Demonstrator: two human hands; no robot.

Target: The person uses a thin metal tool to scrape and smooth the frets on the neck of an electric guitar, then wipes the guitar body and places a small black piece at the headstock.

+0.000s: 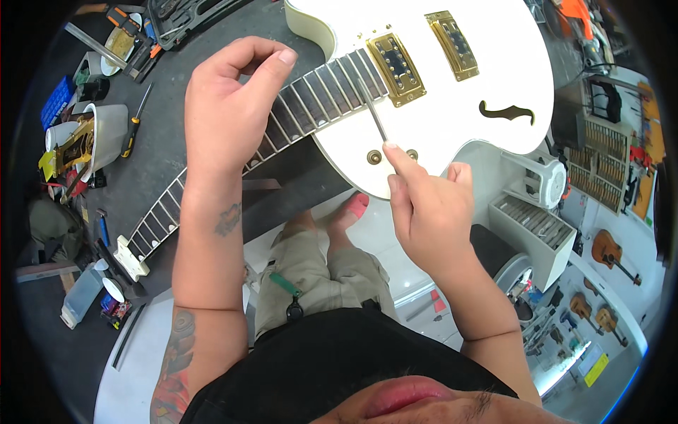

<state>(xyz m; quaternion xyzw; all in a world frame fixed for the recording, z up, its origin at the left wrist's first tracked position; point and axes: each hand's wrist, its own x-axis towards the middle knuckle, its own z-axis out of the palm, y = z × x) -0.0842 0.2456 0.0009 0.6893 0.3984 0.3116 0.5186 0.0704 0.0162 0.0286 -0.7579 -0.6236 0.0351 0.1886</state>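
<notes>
A white hollow-body electric guitar with gold pickups lies on a dark grey workbench, its neck running down to the left. My left hand rests on the fretboard near the upper frets, thumb and forefinger curled, holding nothing I can see. My right hand pinches a thin metal tool, whose tip touches the fretboard end beside the neck pickup.
A white tub holding gold hardware, a screwdriver, small bottles and boxes crowd the bench's left side. An open tool case lies at the top left. Below the bench, a white stool, a drawer unit and several guitars stand on the floor.
</notes>
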